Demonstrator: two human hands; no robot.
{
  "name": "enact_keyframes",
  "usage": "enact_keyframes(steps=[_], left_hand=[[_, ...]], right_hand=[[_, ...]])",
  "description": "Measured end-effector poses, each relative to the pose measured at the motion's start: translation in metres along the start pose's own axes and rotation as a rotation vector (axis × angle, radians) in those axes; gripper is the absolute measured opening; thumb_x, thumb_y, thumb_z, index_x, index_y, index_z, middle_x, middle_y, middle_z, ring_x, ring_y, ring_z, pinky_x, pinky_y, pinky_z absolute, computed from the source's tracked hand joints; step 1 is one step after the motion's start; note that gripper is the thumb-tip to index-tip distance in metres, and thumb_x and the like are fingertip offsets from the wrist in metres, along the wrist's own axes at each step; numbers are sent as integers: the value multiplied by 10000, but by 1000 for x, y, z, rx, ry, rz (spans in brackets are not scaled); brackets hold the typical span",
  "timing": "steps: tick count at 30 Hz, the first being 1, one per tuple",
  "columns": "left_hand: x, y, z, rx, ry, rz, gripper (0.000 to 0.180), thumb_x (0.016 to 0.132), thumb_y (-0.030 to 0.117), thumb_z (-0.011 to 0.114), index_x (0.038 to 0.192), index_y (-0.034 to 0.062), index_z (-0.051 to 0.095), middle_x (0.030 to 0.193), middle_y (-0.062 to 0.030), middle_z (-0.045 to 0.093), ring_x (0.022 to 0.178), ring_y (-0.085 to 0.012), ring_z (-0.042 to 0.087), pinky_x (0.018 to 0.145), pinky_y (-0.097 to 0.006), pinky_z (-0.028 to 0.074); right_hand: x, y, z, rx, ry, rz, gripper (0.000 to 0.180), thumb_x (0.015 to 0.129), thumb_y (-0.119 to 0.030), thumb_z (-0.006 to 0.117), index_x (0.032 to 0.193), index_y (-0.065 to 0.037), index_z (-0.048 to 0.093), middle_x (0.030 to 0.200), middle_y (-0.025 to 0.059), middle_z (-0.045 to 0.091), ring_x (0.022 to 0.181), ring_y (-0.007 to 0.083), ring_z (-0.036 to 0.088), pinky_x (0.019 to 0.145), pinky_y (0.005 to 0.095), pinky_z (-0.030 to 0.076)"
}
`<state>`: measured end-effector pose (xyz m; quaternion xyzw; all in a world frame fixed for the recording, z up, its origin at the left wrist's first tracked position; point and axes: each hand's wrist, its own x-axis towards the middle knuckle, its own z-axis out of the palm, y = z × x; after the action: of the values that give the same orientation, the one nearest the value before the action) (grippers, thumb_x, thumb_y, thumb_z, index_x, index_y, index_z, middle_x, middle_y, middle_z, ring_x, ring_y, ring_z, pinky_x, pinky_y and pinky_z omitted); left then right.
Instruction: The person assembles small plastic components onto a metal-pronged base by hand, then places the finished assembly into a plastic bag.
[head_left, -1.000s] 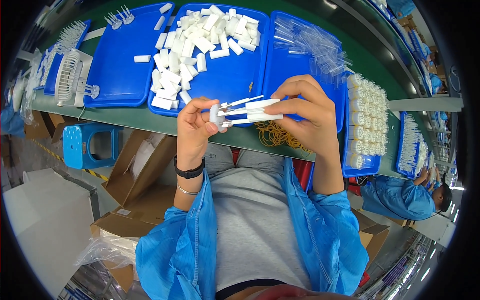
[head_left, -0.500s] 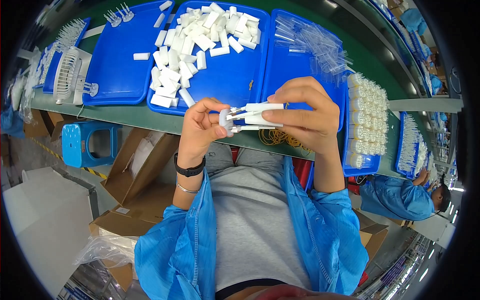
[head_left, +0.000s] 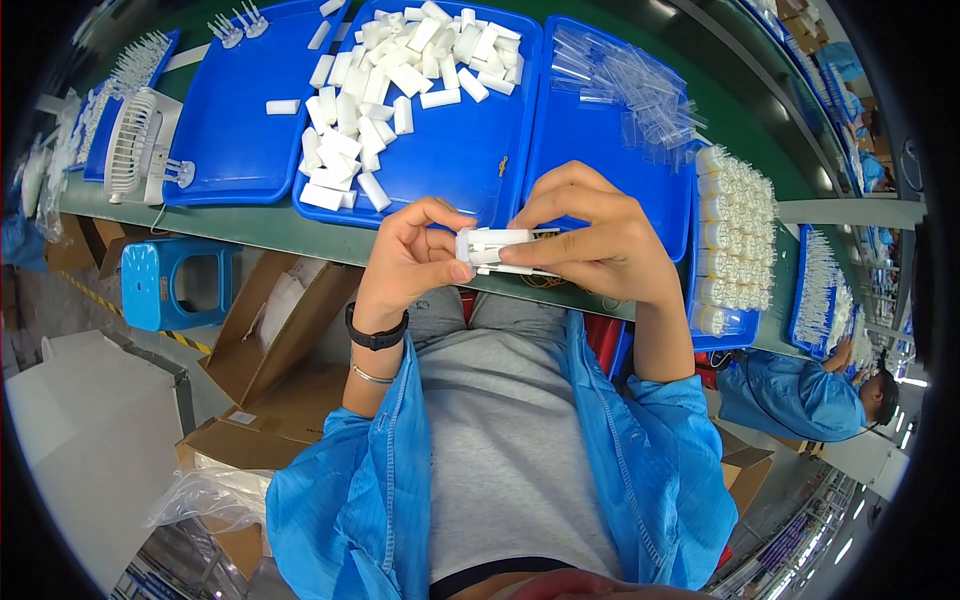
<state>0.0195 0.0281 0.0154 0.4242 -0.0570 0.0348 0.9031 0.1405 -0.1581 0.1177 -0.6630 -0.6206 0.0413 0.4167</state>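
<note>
My left hand pinches the round white base of a pronged plastic part between thumb and fingers. My right hand is closed on white sleeves that sit over its prongs, close against the base. Thin prong ends stick out to the right past the sleeves. Behind the hands, a blue tray carries a heap of similar white sleeves. My right fingers partly cover the sleeves.
Clear plastic strips lie in a blue tray at right. Rows of assembled white pieces fill another tray. Pronged parts stand in the left tray. Rubber bands lie below my hands. A co-worker sits far right.
The white sleeves have slid left along the prongs toward the base, with my right hand moving along. Prong ends now show beyond them. My left hand has shifted slightly right.
</note>
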Motion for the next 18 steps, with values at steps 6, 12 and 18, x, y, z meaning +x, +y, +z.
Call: enact_keyframes(steps=[6,12,18], left_hand=[[0,2,4,-47,4,-12,427,719,-78,717,1086,-26,503,1058,-118,565,942,-201,643,772,-273,564],[0,-5,4,-58,34,63,398,722,-111,690,1065,-17,511,1092,-123,547,996,-216,616,773,-274,561],[-3,-1,2,31,56,121,393,696,-125,706,1037,-19,540,1043,-108,546,949,-205,623,765,-284,561]], right_hand=[[0,5,1,133,-13,100,217,631,-70,775,844,-106,753,838,26,678,816,187,577,697,300,470],[1,10,10,177,100,156,209,613,-28,776,809,-95,742,821,36,689,813,188,613,703,311,468],[11,-1,13,-24,79,72,185,620,-61,768,791,-106,713,838,9,662,816,194,597,735,323,450]])
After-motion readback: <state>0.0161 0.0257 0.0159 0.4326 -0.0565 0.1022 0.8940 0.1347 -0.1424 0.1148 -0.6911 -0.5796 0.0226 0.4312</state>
